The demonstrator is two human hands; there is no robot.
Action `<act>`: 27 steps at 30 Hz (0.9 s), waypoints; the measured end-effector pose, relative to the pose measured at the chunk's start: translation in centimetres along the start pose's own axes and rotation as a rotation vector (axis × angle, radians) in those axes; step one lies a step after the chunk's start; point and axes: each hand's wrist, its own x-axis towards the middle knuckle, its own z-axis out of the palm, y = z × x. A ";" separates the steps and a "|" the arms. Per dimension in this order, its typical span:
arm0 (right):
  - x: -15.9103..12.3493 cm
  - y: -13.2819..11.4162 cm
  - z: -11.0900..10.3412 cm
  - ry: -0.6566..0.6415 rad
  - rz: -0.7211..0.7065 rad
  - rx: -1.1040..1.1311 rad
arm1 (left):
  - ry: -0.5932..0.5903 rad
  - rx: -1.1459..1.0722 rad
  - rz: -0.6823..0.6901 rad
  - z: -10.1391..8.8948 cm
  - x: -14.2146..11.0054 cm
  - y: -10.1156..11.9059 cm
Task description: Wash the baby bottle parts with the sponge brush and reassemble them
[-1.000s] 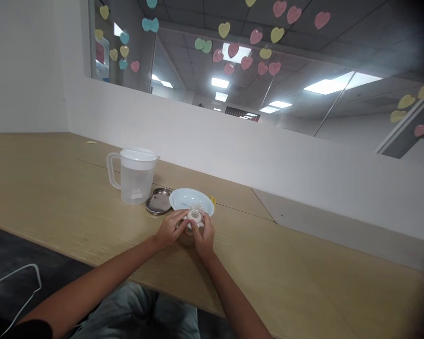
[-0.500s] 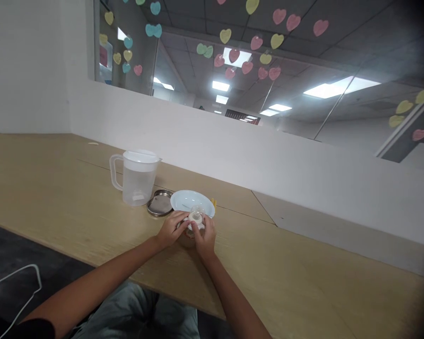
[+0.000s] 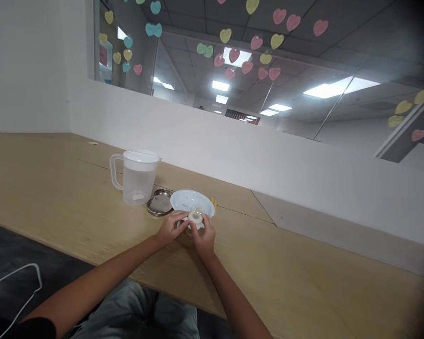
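Observation:
Between my hands is a baby bottle (image 3: 195,217) with a white collar, a clear domed top and white side handles; most of its body is hidden by my fingers. My left hand (image 3: 172,228) grips its left side, thumb across the front. On the right side my right hand (image 3: 204,235) is closed round it, thumb near the collar. Just behind the bottle lies a pale blue plate (image 3: 187,197) with a thin object on it. A round shallow metal tin (image 3: 159,203) stands to the plate's left.
A clear plastic pitcher (image 3: 138,181) with a white lid stands left of the tin. Yellow sticks (image 3: 214,203) show at the plate's right edge. A white wall (image 3: 205,141) runs along the back of the wooden table (image 3: 304,263). A white cable (image 3: 35,273) hangs at lower left.
Almost nothing differs. Both hands keep their grip on the baby bottle, which has shifted very slightly; the pitcher, tin and plate stay in place.

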 end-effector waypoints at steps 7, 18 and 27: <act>0.0 0.3 0.0 0.015 -0.035 -0.069 | -0.001 0.090 0.025 -0.1 -0.1 -0.2; 0.5 0.2 -0.5 -0.007 -0.063 -0.042 | -0.099 0.209 0.017 0.9 -0.3 -0.8; 0.6 0.0 -0.6 -0.011 0.063 0.007 | -0.092 0.229 0.040 1.0 -0.4 -1.0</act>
